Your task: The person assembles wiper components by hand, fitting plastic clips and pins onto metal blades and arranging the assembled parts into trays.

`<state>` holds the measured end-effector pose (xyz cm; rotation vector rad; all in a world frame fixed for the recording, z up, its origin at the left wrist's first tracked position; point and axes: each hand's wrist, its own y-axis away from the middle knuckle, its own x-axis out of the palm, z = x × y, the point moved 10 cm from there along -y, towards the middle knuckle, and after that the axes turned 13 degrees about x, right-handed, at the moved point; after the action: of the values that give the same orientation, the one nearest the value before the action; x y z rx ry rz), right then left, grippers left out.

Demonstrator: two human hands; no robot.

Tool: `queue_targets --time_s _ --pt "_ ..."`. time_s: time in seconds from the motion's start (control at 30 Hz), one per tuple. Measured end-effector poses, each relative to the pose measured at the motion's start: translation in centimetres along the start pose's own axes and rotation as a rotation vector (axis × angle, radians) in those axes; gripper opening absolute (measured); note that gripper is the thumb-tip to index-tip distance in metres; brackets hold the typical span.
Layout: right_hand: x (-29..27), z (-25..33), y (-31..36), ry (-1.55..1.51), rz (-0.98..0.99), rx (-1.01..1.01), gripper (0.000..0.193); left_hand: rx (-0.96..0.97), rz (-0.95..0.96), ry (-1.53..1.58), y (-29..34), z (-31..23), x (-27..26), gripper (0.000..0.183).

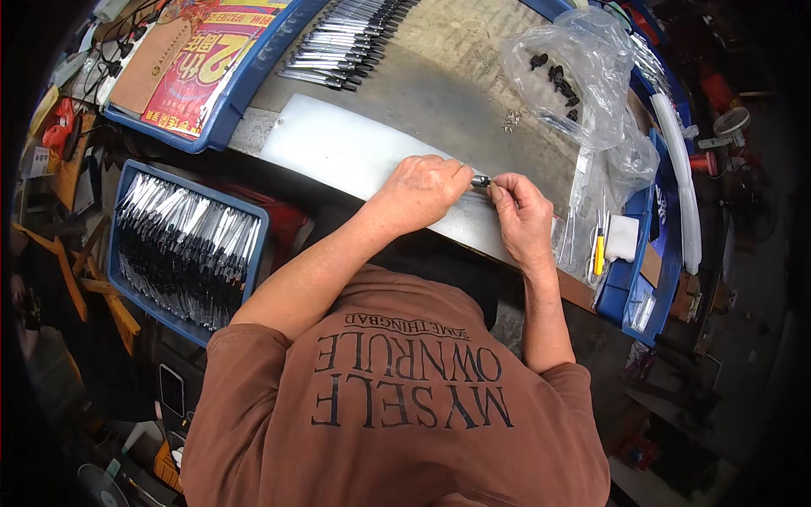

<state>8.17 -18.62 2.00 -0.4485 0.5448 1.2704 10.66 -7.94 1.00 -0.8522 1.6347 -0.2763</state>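
Note:
My left hand (425, 193) is closed round a slim pen-like piece, hiding most of it. Its dark end (481, 181) sticks out toward my right hand (521, 211). The right fingertips are pinched together right at that end; whatever they hold is too small to make out. Both hands are over the near edge of the worktable, by a long white board (329, 145). Beyond the board, a row of similar silver and black pen-like pieces (346, 46) lies side by side. A small heap of tiny metal parts (511, 121) rests farther off.
A clear plastic bag (604, 63) with black parts (557, 83) lies at the far right. Near it are a yellow-handled tool (600, 252), a white block (623, 237) and a blue tray (621, 291). At left stands a blue bin (262, 228) full of pen-like pieces.

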Motion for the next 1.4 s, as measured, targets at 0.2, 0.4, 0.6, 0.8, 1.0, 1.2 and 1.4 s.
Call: queue_targets --time_s 0.2,0.4,0.6,0.8,1.0,1.2,1.4 --pt "-0.3 1.1 0.4 0.095 -0.119 -0.156 0.006 0.000 -0.002 -0.001 0.0 -0.1 -0.2 0.012" --pt "0.2 1.1 0.6 0.019 -0.141 -0.211 0.007 -0.008 -0.006 0.000 0.0 0.0 -0.2 0.012" --pt "0.1 1.7 0.9 0.088 -0.205 -0.259 0.008 -0.018 0.008 0.002 0.1 0.1 0.0 0.011" --pt "0.3 2.4 1.0 0.183 -0.195 -0.303 0.008 -0.009 0.014 -0.018 0.1 -0.1 0.1 0.009" --pt "0.6 2.7 0.8 0.255 -0.153 -0.314 0.009 0.005 0.012 -0.036 0.0 -0.3 0.0 0.008" --pt "0.9 3.3 1.0 0.308 -0.131 -0.358 0.011 0.006 0.010 -0.039 0.0 -0.3 0.1 0.008" --pt "1.1 3.7 0.7 0.353 -0.094 -0.354 0.011 0.010 0.017 -0.052 -0.1 -0.5 -0.1 0.008"
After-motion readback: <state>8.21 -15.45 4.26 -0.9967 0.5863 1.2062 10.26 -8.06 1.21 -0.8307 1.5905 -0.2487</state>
